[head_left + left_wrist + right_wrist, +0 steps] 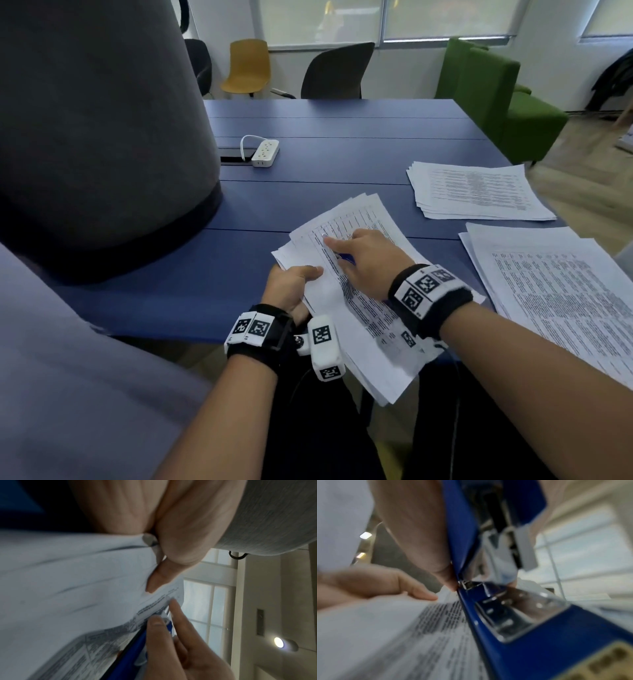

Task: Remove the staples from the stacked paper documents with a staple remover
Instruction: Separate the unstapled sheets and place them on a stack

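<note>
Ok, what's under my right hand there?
The right hand holds a blue staple remover, tip on the paper stack that the left hand grips. Any staple under the tip is covered.

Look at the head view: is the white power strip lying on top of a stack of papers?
No. The power strip lies on the bare blue table, apart from every paper stack.

The right hand hides most of the blue staple remover; its tip is blurred.
</note>
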The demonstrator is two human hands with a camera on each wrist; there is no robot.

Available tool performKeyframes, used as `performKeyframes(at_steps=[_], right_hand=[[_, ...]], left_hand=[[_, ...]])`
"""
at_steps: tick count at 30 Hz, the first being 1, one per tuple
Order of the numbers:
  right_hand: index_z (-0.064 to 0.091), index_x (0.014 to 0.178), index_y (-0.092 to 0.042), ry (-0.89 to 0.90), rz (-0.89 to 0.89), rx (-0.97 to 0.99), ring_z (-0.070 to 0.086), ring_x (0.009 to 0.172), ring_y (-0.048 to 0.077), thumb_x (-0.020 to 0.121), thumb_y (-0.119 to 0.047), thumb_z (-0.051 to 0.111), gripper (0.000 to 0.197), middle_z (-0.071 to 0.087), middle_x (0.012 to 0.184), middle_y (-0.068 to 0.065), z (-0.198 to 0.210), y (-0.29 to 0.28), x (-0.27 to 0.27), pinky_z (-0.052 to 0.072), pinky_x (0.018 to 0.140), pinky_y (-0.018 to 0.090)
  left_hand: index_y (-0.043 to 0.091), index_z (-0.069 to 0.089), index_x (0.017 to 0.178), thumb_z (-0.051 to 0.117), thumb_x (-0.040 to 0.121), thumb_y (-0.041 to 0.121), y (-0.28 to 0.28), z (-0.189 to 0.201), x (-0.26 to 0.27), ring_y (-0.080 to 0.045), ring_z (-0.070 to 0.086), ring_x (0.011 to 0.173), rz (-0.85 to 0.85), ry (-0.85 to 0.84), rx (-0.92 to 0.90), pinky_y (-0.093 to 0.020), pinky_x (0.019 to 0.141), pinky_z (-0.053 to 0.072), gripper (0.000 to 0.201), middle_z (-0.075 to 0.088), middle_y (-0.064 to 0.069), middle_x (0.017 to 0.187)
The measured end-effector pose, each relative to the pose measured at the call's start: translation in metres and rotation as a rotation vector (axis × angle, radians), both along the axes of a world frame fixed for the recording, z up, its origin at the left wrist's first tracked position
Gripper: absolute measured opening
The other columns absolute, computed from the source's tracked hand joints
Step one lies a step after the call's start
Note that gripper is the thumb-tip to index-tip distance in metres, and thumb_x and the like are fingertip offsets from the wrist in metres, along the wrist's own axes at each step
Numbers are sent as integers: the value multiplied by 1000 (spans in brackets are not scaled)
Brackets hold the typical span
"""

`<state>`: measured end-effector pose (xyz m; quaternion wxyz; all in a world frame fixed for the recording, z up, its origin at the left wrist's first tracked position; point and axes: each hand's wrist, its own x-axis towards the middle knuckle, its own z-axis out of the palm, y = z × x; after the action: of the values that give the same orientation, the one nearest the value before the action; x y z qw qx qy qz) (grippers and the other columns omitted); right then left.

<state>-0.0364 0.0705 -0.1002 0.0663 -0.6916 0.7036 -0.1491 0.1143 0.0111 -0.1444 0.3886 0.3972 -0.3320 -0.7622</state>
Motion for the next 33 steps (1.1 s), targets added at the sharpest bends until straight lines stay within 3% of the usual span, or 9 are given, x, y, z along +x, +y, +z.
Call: performKeyframes(at_steps=[3, 6, 10, 14, 20, 23, 26, 29, 33], right_hand=[[38, 152, -38, 145, 24, 28, 51, 81, 26, 102, -28, 43, 51, 41, 96, 1, -1, -3, -2, 46, 73, 34], [37, 151, -41, 198, 91, 28, 50, 81, 24, 103, -32, 41, 49, 40, 95, -2, 4, 1, -13, 45, 71, 33], [42, 146, -46, 276, 147, -46, 55, 76, 28, 101, -43, 31, 46, 38, 93, -4, 8, 9, -19, 46, 64, 35], [53, 138, -41, 260, 227, -118, 53, 62, 27, 97, -40, 34, 46, 46, 86, 0, 3, 10, -16, 50, 51, 38], [63, 132, -33, 217, 232, -212, 50, 56, 29, 95, -32, 44, 41, 48, 82, 5, 6, 16, -11, 44, 45, 33], [59, 136, -35, 148, 199, -164, 52, 61, 28, 96, -31, 42, 43, 47, 84, 3, 10, 20, -11, 48, 52, 36], [49, 145, -39, 3, 132, -64, 50, 81, 18, 99, -29, 52, 47, 49, 93, -1, 13, 23, -14, 45, 78, 32], [44, 148, -40, -85, 118, -25, 45, 89, 13, 100, -33, 53, 49, 56, 96, 2, 16, 29, -8, 39, 85, 27], [39, 151, -40, -25, 157, 33, 41, 95, 14, 102, -33, 47, 50, 51, 95, -3, 24, 30, 11, 37, 90, 29]], left_hand=[[6, 57, 124, 60, 80, -20, 1, 2, -4, -40, 73, 93, 191, -107, -45, -63, 86, 57, 51, 71, -25, 114], [23, 45, 132, 82, 74, 12, -11, 10, 12, -28, 69, 96, 399, -419, -277, -45, 95, 57, 70, 67, -12, 119], [22, 66, 126, 67, 85, 64, -34, 46, 23, -20, 61, 120, 93, -1004, -757, -38, 105, 47, 59, 66, 0, 129], [16, 79, 94, 65, 96, 46, -49, 66, 9, -13, 72, 84, -415, -848, -713, -31, 84, 56, 33, 78, 1, 93], [3, 80, 83, 74, 87, 29, -63, 44, 7, -30, 73, 82, -336, -657, -540, -58, 93, 57, 26, 78, -21, 93], [2, 79, 86, 80, 80, 34, -65, 36, 10, -37, 74, 92, -335, -629, -494, -53, 95, 58, 32, 77, -20, 95], [10, 76, 103, 73, 92, 39, -62, 41, 15, -22, 71, 94, -272, -912, -661, -25, 85, 55, 32, 74, -3, 99], [22, 68, 126, 68, 94, 47, -57, 44, 31, -19, 64, 110, -272, -1196, -763, -27, 93, 47, 41, 69, 1, 117], [32, 70, 120, 68, 91, 43, -48, 36, 74, -19, 62, 116, -479, -1397, -843, -24, 89, 42, 31, 69, 3, 122]])
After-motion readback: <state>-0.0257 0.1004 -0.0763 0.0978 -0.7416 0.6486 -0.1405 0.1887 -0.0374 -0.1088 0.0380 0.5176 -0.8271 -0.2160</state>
